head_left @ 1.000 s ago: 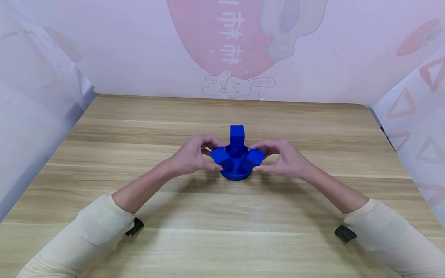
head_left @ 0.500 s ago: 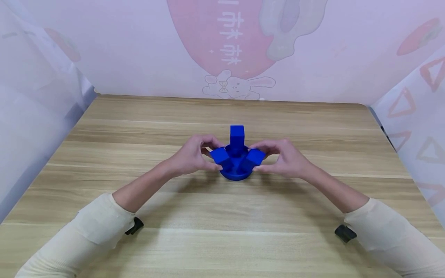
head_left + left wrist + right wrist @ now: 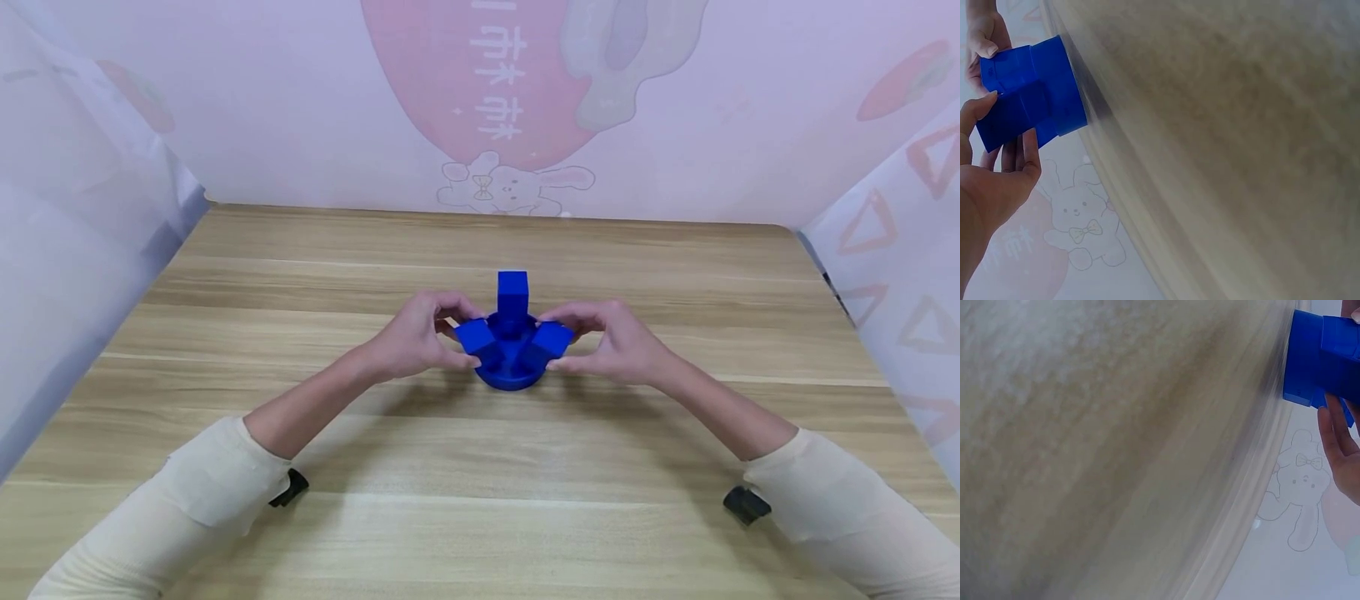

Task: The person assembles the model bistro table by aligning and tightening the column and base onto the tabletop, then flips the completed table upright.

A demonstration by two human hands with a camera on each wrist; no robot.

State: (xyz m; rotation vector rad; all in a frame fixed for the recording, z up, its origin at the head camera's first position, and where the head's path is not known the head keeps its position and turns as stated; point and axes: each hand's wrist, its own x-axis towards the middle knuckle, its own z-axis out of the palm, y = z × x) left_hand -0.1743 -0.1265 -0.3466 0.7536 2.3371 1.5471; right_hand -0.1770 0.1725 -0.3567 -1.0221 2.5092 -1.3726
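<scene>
A blue piece with a round base (image 3: pixel 510 382) stands on the table. Three square blocks rise from that base: a left block (image 3: pixel 476 336), a right block (image 3: pixel 552 338) and a rear block (image 3: pixel 513 292). My left hand (image 3: pixel 416 335) pinches the left block, thumb at the front and fingers behind. On the other side my right hand (image 3: pixel 617 342) holds the right block likewise. From the left wrist view, the round base (image 3: pixel 1063 84) appears to sit on the tabletop. The right wrist view cuts off much of my right hand (image 3: pixel 1344 462). The rear block is untouched.
The wood-grain table (image 3: pixel 495 500) extends around the blue piece on all sides. A pale printed panel (image 3: pixel 300 108) stands along its back edge. White printed sheets hang at the left (image 3: pixel 75 208) and right (image 3: pixel 900 250).
</scene>
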